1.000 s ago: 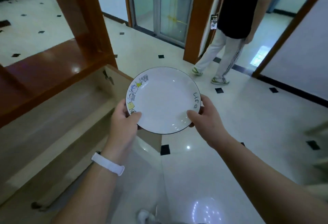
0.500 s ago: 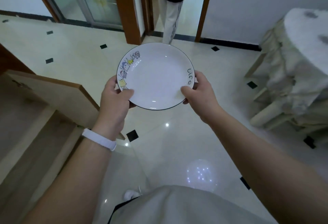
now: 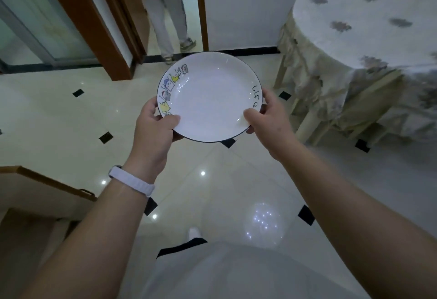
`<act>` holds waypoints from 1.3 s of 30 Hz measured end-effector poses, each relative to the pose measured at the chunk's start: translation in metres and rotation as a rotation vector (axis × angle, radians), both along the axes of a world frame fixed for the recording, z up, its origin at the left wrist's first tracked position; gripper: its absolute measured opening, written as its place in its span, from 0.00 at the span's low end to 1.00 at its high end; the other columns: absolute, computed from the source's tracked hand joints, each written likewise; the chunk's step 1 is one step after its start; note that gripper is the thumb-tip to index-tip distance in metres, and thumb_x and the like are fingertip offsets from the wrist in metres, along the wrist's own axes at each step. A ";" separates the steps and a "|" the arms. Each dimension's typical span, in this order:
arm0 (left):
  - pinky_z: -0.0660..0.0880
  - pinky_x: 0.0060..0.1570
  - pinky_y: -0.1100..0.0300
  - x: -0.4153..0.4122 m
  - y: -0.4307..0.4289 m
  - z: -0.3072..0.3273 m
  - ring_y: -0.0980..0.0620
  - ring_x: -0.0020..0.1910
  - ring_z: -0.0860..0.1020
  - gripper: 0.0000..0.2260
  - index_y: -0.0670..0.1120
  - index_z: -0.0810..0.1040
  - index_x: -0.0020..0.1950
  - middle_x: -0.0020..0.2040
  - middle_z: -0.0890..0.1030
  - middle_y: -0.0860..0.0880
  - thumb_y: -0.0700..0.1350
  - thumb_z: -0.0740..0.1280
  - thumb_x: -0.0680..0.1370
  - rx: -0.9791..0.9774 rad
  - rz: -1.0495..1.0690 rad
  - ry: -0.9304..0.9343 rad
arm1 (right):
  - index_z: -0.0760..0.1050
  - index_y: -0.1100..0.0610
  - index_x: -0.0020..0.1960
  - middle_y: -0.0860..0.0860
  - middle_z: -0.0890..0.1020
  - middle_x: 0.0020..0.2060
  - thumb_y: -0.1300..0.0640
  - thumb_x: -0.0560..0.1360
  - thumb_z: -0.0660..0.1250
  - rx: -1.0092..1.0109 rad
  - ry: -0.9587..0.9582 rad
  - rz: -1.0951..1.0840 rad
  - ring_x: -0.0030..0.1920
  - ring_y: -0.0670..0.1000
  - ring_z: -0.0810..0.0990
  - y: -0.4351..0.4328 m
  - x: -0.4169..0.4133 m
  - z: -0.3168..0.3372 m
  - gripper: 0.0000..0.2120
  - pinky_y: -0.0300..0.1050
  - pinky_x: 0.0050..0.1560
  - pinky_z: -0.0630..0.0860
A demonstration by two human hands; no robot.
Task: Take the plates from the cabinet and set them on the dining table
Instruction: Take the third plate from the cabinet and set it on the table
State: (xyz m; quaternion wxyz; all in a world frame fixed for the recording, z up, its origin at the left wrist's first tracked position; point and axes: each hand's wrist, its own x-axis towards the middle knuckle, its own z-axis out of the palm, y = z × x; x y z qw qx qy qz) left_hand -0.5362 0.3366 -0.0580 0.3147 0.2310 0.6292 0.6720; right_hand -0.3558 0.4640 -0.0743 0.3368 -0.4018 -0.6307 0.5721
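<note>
While held up over the glossy tiled floor [image 3: 59, 128], white plate [image 3: 209, 96] sitting right in the middle of the frame, level-ish, dark thin rim all round. Gripped from both sides: left hand [image 3: 153, 133] clamped on the lower-left edge, thumb lying over the rim right by the little cartoon figures; right hand [image 3: 269, 119] clamped on the lower-right edge, thumb on top next to the handwritten "Life", other fingers tucked under. White wristband [image 3: 131, 180] on the left wrist. Not touching anything else, just in the air between the two hands.

Over in the upper right of the frame, dining table [image 3: 354, 26] under a pale cloth with grey flower blotches, cloth hanging down in folds, pale legs poking out underneath. Near the plate but clearly apart from it.

Lower left corner, open cabinet door [image 3: 47, 190], wood edge with a small handle. Top centre, another person's legs [image 3: 165, 14] in light trousers, standing in a doorway. Glass door [image 3: 35, 14] with wooden frame in the upper left.
</note>
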 end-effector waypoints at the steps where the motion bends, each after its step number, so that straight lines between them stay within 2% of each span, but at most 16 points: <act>1: 0.81 0.40 0.56 0.002 0.009 0.000 0.51 0.46 0.84 0.21 0.51 0.76 0.59 0.50 0.85 0.52 0.29 0.61 0.74 0.001 -0.024 -0.002 | 0.71 0.38 0.53 0.46 0.83 0.39 0.57 0.65 0.63 0.000 0.009 -0.022 0.31 0.43 0.79 0.005 0.005 0.000 0.20 0.38 0.31 0.75; 5: 0.80 0.38 0.56 0.007 0.045 0.000 0.51 0.45 0.85 0.20 0.53 0.76 0.56 0.47 0.86 0.53 0.29 0.62 0.74 -0.006 -0.101 -0.001 | 0.72 0.43 0.58 0.45 0.83 0.38 0.57 0.65 0.63 -0.010 0.020 -0.108 0.30 0.41 0.78 0.024 0.020 -0.002 0.22 0.36 0.30 0.75; 9: 0.80 0.37 0.57 0.005 0.086 -0.006 0.50 0.45 0.84 0.20 0.51 0.76 0.59 0.49 0.86 0.51 0.29 0.62 0.74 0.000 -0.178 -0.017 | 0.72 0.42 0.54 0.39 0.83 0.33 0.57 0.65 0.63 -0.006 0.020 -0.193 0.30 0.40 0.78 0.050 0.027 -0.005 0.19 0.36 0.30 0.75; 12: 0.80 0.37 0.58 0.000 0.120 -0.012 0.51 0.45 0.84 0.20 0.52 0.77 0.58 0.48 0.86 0.53 0.30 0.63 0.73 0.011 -0.238 -0.027 | 0.72 0.45 0.57 0.37 0.83 0.34 0.58 0.65 0.63 0.012 -0.003 -0.248 0.31 0.41 0.78 0.073 0.026 -0.008 0.20 0.37 0.30 0.75; 15: 0.80 0.38 0.58 -0.011 0.159 -0.018 0.50 0.47 0.84 0.20 0.51 0.76 0.60 0.48 0.86 0.54 0.31 0.63 0.74 0.015 -0.298 -0.038 | 0.72 0.48 0.60 0.39 0.83 0.34 0.57 0.65 0.63 0.014 -0.031 -0.311 0.32 0.42 0.78 0.101 0.021 -0.008 0.23 0.39 0.31 0.75; 20: 0.80 0.39 0.58 -0.042 0.228 -0.013 0.48 0.50 0.84 0.20 0.53 0.76 0.60 0.51 0.86 0.51 0.32 0.64 0.74 0.045 -0.387 -0.061 | 0.73 0.40 0.52 0.40 0.83 0.35 0.57 0.65 0.63 0.023 -0.029 -0.387 0.32 0.41 0.79 0.153 -0.007 0.004 0.19 0.38 0.30 0.75; 26: 0.80 0.40 0.56 -0.084 0.305 -0.009 0.46 0.51 0.83 0.22 0.49 0.74 0.65 0.55 0.84 0.47 0.30 0.62 0.75 0.044 -0.457 -0.092 | 0.72 0.38 0.52 0.37 0.83 0.35 0.57 0.65 0.63 0.014 -0.047 -0.466 0.31 0.40 0.78 0.211 -0.046 0.017 0.19 0.36 0.29 0.75; 29: 0.81 0.41 0.56 -0.092 0.340 -0.009 0.46 0.51 0.83 0.22 0.51 0.75 0.63 0.55 0.84 0.47 0.30 0.62 0.75 0.054 -0.517 -0.106 | 0.72 0.37 0.51 0.44 0.83 0.38 0.57 0.66 0.63 0.014 -0.064 -0.522 0.31 0.40 0.78 0.231 -0.053 0.018 0.19 0.36 0.30 0.75; 31: 0.81 0.41 0.55 -0.090 0.361 -0.010 0.46 0.51 0.83 0.21 0.51 0.75 0.62 0.54 0.84 0.47 0.30 0.62 0.75 0.049 -0.560 -0.114 | 0.73 0.39 0.52 0.46 0.82 0.39 0.58 0.65 0.63 0.010 -0.059 -0.573 0.33 0.42 0.78 0.243 -0.053 0.019 0.19 0.38 0.31 0.75; 33: 0.81 0.40 0.56 -0.084 0.380 -0.011 0.47 0.50 0.83 0.21 0.52 0.76 0.60 0.54 0.84 0.47 0.30 0.62 0.75 0.038 -0.608 -0.129 | 0.74 0.41 0.53 0.43 0.82 0.37 0.58 0.65 0.63 0.005 -0.052 -0.620 0.35 0.45 0.78 0.251 -0.047 0.020 0.19 0.39 0.31 0.75; 36: 0.80 0.37 0.58 -0.066 0.406 -0.013 0.49 0.46 0.83 0.20 0.51 0.76 0.58 0.52 0.85 0.47 0.29 0.62 0.75 0.023 -0.689 -0.151 | 0.74 0.40 0.52 0.42 0.82 0.36 0.59 0.66 0.63 -0.009 -0.061 -0.700 0.36 0.45 0.78 0.257 -0.029 0.020 0.19 0.39 0.32 0.75; 39: 0.80 0.36 0.59 -0.039 0.430 -0.016 0.50 0.45 0.84 0.20 0.50 0.76 0.59 0.50 0.85 0.48 0.29 0.62 0.75 0.015 -0.775 -0.181 | 0.75 0.47 0.57 0.43 0.83 0.38 0.62 0.68 0.62 -0.005 -0.070 -0.779 0.36 0.44 0.78 0.263 -0.004 0.019 0.20 0.39 0.31 0.76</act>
